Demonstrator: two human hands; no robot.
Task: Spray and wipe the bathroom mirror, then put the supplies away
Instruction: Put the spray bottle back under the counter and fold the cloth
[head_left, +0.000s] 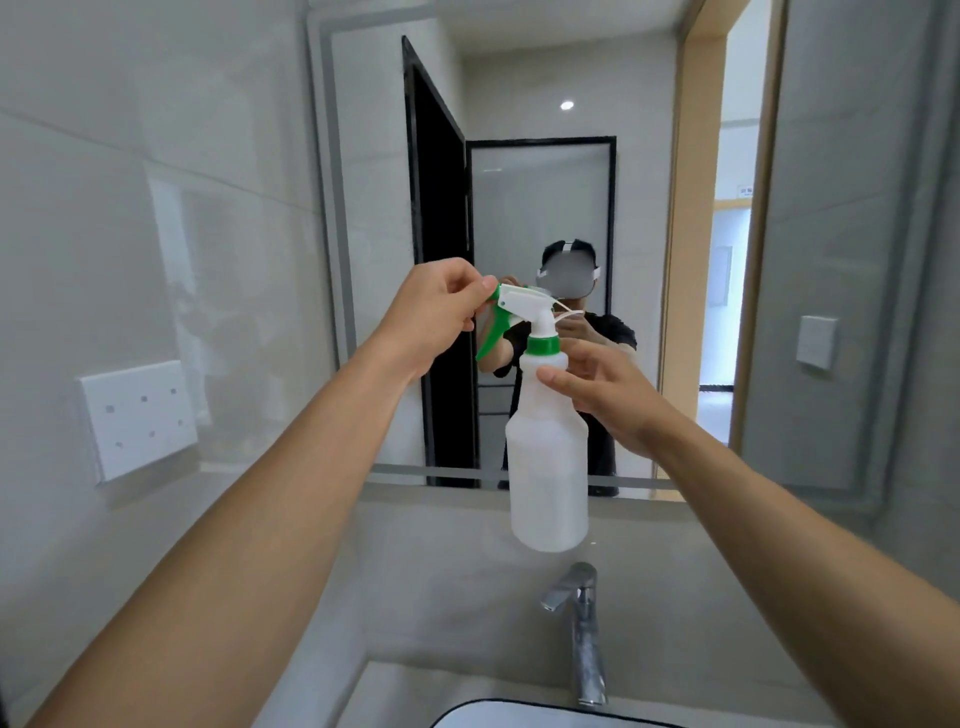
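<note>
The translucent white plastic spray bottle with a green collar and green trigger (548, 457) hangs upright in the air in front of the large wall mirror (519, 208), above the chrome faucet (584, 623) and the white sink (519, 716). The left hand (434, 314) pinches the green nozzle tip at the left end of the spray head, thumb and fingers curled on it — my judgement is that the nozzle is being turned open or adjusted. The right hand (605, 389) touches the shoulder of the bottle with the thumb in front; the fingers go behind the bottle, so I cannot tell how firm this grip is.

What could go wrong: the bottle seems to be held only lightly at the top, so a strong twist on the nozzle could turn the whole bottle or let it slip down onto the faucet. If the trigger is pressed while fingers cover the nozzle, the liquid would wet the hand and not the glass.

No wiping cloth shows. The bottle has no label or brand. On the left wall is a white socket plate (137, 415) — no readable writing there.
</note>
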